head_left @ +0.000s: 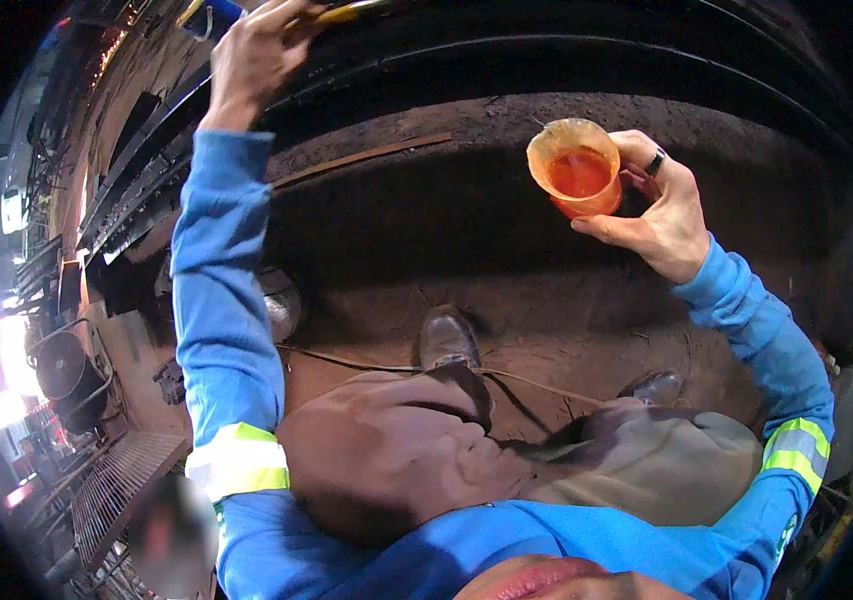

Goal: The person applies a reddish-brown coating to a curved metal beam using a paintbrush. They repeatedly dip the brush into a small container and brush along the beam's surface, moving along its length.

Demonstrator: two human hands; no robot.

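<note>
My left hand (259,55) is raised at the upper edge, its fingers closed round the yellow handle of what looks like a paintbrush (347,12). The brush's far end lies over a dark steel beam (487,62), and its bristles cannot be made out. In my right hand (662,205), thumb and fingers grip a small cup (547,165) from its right side. The cup tilts toward me, its rim smeared, with orange-red liquid paint (579,174) inside. The two hands are well apart, both arms stretched forward.
Long dark beams curve across the far side. A thin rusty strip (367,160) lies on the dirt floor, and a cable (537,384) runs past my boots (449,338). Left stand a blue bucket (209,18), a round fan (69,365), a metal grating (122,490) and a blurred person (172,540).
</note>
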